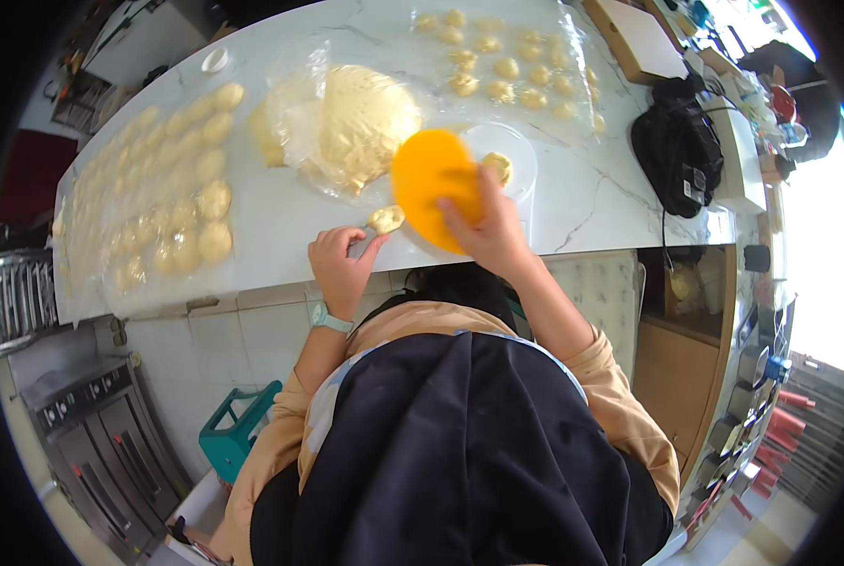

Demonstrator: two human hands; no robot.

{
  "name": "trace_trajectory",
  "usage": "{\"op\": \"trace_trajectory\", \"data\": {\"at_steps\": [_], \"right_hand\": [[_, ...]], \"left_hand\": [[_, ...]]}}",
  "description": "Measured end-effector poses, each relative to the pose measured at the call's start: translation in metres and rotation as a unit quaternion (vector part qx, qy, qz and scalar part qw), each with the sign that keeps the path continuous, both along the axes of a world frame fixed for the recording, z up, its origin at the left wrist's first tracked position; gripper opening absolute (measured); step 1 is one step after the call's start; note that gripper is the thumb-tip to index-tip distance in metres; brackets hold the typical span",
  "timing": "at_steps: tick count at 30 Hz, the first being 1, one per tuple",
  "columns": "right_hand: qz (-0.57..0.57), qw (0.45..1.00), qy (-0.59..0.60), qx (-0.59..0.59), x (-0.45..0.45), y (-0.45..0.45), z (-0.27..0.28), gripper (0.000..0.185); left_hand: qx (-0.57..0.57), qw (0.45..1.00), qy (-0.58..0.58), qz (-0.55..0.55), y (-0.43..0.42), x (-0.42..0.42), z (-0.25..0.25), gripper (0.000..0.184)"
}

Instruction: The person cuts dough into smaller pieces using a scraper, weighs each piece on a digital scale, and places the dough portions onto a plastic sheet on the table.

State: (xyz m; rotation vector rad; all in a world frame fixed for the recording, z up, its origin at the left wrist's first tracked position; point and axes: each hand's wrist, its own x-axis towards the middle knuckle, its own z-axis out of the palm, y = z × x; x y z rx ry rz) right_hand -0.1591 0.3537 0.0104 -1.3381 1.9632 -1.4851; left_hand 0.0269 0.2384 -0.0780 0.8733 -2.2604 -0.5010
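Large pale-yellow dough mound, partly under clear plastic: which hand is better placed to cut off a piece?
Right, probably: the right hand holds the flat, rounded orange scraper, close beside the dough mound; the left hand is busy at a small pale dough piece.

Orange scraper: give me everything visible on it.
The orange scraper is a flat, rounded, roughly oval sheet, plain bright orange, plastic by its look, with no separate handle visible. It's blurred, so edge detail is lost. The right hand grips its right side, thumb across the face. In view it sits between the big dough mound and round plate; table contact can't be told.
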Motion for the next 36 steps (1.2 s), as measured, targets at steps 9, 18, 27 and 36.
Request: {"op": "trace_trajectory", "data": {"at_steps": [9,18,27,36], "right_hand": [[0.217,0.935,0.229,0.162,0.036,-0.078,-0.03,0.034],[-0.221,0.972,0.009,-0.076,-0.003,0.019,-0.025,0.034],[-0.324,0.942,0.008,-0.085,-0.034,0.07,0.003,0.034],[-0.011,0.973,0.036,0.23,0.019,0.015,0.006,0.035]], "left_hand": [[-0.001,0.998,0.04,-0.042,0.001,0.005,0.005,0.017],[0.241,0.951,0.145,-0.129,0.003,-0.044,0.043,0.018],[0.125,0.966,0.114,-0.196,0.016,-0.085,0.06,0.018],[0.002,0.983,-0.025,-0.184,0.026,-0.018,0.012,0.011]]}}
